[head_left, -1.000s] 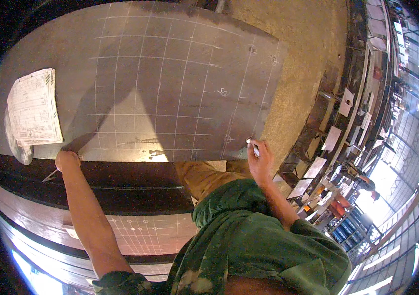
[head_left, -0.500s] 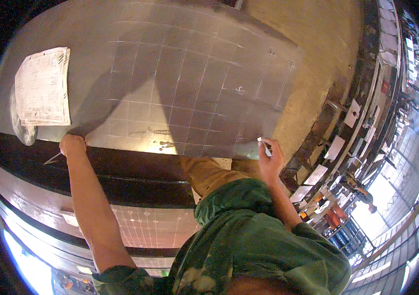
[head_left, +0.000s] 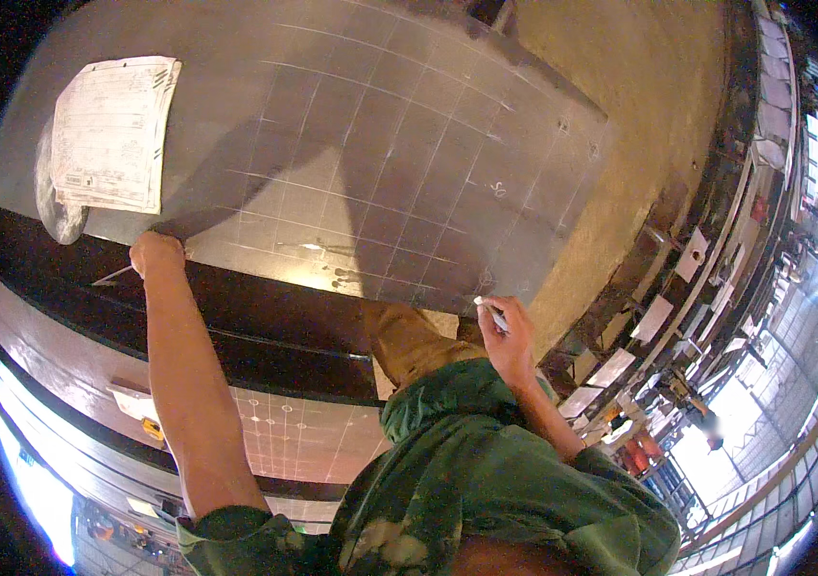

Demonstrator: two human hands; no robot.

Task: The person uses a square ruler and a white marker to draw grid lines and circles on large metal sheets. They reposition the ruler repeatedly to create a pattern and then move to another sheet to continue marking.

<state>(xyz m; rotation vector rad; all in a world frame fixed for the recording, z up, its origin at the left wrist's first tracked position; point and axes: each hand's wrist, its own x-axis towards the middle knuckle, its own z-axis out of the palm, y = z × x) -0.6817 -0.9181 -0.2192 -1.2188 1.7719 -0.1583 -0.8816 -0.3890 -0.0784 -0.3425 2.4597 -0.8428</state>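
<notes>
A large grey metal plate [head_left: 322, 106] lies before me, marked with a grid of white lines and a few handwritten marks. My right hand [head_left: 509, 336] pinches a short white stick of chalk [head_left: 491, 312], its tip just over the plate's near edge toward the right. At the plate's near-left edge my left hand [head_left: 157, 256] is closed. A thin pale pointed tool [head_left: 113, 276] sticks out from that fist to the left; the rest of it is hidden in the fingers. Beyond my left hand, a printed drawing sheet [head_left: 113, 134] lies on the plate.
A rounded, shiny greyish object [head_left: 63, 213] lies partly under the sheet. Behind my left arm is another plate [head_left: 303, 432] with white grid lines. Racks with flat pieces [head_left: 653, 320] stand to the right, beside the tan floor [head_left: 620, 58]. My shadow covers part of the plate.
My right hand with the chalk has moved left and slightly nearer along the plate's edge. The view has shifted, so the plate and sheet sit further up and right. My left hand stays by the edge.
</notes>
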